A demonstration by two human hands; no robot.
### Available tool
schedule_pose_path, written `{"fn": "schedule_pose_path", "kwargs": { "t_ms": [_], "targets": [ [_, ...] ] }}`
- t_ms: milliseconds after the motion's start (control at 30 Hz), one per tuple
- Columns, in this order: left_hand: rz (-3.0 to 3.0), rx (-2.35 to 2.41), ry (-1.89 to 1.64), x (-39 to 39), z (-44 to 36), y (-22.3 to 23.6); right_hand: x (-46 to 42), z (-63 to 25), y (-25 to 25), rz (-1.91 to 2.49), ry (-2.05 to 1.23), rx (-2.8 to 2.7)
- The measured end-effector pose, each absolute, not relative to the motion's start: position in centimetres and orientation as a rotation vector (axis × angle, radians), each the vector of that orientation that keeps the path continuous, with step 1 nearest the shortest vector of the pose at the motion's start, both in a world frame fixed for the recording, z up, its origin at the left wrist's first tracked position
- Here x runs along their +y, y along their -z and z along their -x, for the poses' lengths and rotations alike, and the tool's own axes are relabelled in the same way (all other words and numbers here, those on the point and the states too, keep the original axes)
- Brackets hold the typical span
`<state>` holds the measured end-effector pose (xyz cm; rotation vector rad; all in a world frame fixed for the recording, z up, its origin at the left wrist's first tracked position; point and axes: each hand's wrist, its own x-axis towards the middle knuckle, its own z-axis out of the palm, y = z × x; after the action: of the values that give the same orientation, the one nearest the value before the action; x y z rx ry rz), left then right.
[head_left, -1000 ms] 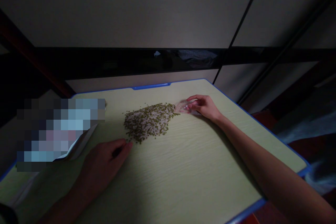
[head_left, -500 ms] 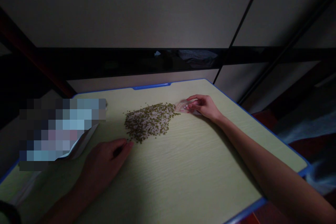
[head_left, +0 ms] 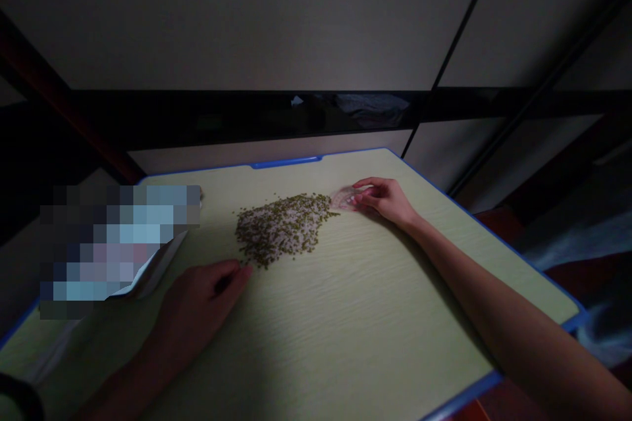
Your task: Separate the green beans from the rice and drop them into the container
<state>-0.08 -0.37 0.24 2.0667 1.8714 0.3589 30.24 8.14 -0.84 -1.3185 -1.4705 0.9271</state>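
Note:
A loose pile of small green beans mixed with pale, rice-like grains [head_left: 281, 229] spreads over the middle of the light green table [head_left: 355, 316]. At the pile's right edge, my right hand [head_left: 385, 199] pinches a clear, curved plastic piece that looks like a protractor [head_left: 342, 198]. Its left end touches the outermost beans. My left hand [head_left: 205, 293] rests on the table at the near left of the pile, thumb and forefinger tips brought together beside a few stray beans. Whatever those fingertips may hold is too small to make out.
To the left lies a blurred-out, flat object with a pale lower edge [head_left: 160, 270]. A blue rim [head_left: 286, 162] runs around the table. Behind it stand pale cabinet panels [head_left: 247, 20] with a dark band. Bluish cloth [head_left: 582, 230] hangs at the right.
Almost nothing differs. The clear plastic piece has turned very slightly in my right hand, and both hands stay in place.

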Motion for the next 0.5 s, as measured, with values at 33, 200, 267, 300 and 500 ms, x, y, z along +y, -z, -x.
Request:
{"fn": "schedule_pose_path", "kwargs": {
  "t_ms": [33,200,267,300,500],
  "targets": [
    [-2.067,1.873,-0.363,-0.35,0.11,-0.21,8.16,-30.23,0.88,1.316,-0.926,-1.472],
    [-2.064,1.86,-0.354,-0.26,0.17,-0.17,8.32,-30.22,1.05,1.271,-0.916,-1.491],
    [-2.062,1.851,-0.345,-0.26,0.16,-0.2,8.41,-30.29,1.09,1.26,-0.918,-1.502],
    [-2.059,1.853,-0.341,-0.27,0.16,-0.21,8.45,-30.35,1.11,1.261,-0.917,-1.507],
    [-2.029,1.864,-0.325,-0.35,0.18,-0.26,8.61,-30.59,1.28,1.282,-0.885,-1.514]
  ]
}}
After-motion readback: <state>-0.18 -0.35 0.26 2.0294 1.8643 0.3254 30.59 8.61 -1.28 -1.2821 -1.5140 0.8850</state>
